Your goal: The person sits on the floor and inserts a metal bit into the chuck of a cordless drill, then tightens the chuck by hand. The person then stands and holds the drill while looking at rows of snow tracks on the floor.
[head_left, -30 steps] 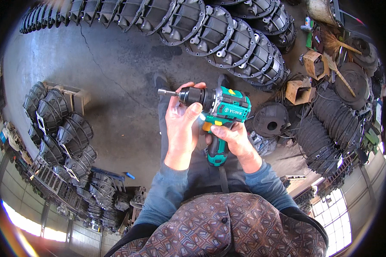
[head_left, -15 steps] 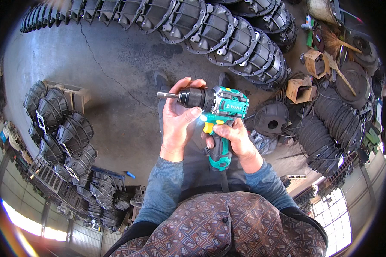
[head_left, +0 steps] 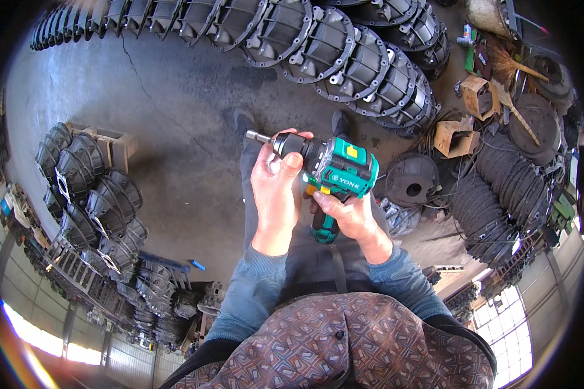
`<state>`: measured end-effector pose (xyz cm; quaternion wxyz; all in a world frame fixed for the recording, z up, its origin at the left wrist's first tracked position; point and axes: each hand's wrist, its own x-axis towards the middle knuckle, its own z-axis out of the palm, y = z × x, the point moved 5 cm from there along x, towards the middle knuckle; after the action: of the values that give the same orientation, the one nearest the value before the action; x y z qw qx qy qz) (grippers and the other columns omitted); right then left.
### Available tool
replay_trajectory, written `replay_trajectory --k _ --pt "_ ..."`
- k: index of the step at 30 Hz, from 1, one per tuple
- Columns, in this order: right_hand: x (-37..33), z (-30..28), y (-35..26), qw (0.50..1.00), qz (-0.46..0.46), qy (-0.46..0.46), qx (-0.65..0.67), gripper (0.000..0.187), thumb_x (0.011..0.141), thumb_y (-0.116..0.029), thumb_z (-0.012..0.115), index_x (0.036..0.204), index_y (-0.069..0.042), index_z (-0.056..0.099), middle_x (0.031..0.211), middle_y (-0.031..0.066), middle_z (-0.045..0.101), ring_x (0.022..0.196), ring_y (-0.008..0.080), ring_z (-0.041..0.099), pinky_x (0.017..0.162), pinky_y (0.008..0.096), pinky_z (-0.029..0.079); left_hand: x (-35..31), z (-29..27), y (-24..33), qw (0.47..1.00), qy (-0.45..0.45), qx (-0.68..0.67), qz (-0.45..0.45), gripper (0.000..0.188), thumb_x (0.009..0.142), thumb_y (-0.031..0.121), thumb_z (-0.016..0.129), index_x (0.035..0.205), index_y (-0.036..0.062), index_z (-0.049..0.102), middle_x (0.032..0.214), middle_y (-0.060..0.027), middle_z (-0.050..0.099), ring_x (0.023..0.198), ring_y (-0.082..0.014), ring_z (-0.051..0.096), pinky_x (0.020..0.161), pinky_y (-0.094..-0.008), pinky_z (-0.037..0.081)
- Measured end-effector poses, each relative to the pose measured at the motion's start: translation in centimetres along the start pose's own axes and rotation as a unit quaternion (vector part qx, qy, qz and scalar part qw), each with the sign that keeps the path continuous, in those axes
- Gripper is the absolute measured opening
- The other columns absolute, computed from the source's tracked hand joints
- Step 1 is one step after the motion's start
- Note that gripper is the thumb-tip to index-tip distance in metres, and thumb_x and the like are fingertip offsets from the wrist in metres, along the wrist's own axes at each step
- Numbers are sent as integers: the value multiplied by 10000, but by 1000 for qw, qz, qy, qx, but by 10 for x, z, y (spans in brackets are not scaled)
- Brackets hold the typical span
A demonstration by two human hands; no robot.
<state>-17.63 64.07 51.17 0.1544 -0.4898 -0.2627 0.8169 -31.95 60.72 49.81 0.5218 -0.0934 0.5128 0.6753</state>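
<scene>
A green and black cordless drill (head_left: 350, 170) is held up in front of me, its nose toward the left. A short metal socket bit (head_left: 258, 136) sticks out of its black chuck. My left hand (head_left: 276, 191) is wrapped round the chuck, thumb on the near side and fingers behind it. Round the handle, by the yellow trigger, my right hand (head_left: 350, 217) is closed, with its thumb on the side of the body. Part of the handle is hidden by that hand. A small light glows beneath the chuck.
Rows of dark cast housings (head_left: 324, 52) line the floor ahead. More castings (head_left: 87, 185) are stacked at left beside a wooden pallet (head_left: 113, 148). At right lie a round metal part (head_left: 411, 180), ribbed stacks (head_left: 483, 201), wooden boxes (head_left: 454, 137) and brooms (head_left: 519, 117).
The drill has tilted, so more of its top and rear shows and less of its handle. Both hands have turned with it and stay on it.
</scene>
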Motion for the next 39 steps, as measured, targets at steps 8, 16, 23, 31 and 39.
replay_trajectory --k 8,16,23,31,39 --pt "6 -8 -3 998 -38 -7 -51 313 905 -24 750 1208 -26 672 987 46 730 797 137 707 708 302 584 3 7 -4 996 -9 -80 -23 532 892 109 830 1337 -4 560 1290 -186 673 1148 -226 655 1063 -373 506" --pt "3 -4 -9 993 43 -52 95 357 915 -123 750 1238 -10 648 983 131 733 733 216 724 641 330 611 3 17 7 996 -71 -61 -3 561 872 47 816 1368 22 556 1339 -171 655 1204 -229 640 1094 -386 497" --pt "1 1 -10 985 95 -57 132 387 921 -187 732 1240 12 641 919 183 728 675 230 710 624 331 606 10 11 12 995 -98 17 31 612 850 104 847 1384 18 560 1318 -188 654 1256 -292 620 1124 -447 480" --pt "-1 8 -4 958 143 -107 224 364 960 -232 691 1214 18 623 911 186 717 652 236 681 627 361 581 20 6 20 981 -157 75 85 593 838 81 842 1361 0 573 1272 -182 684 1287 -327 612 1174 -476 424" --pt "7 12 -1 967 133 -87 201 384 979 -283 689 1231 -3 617 921 169 717 673 200 685 628 319 577 27 0 18 988 -129 71 41 591 864 85 826 1384 -6 560 1326 -195 660 1269 -290 621 1156 -437 442"
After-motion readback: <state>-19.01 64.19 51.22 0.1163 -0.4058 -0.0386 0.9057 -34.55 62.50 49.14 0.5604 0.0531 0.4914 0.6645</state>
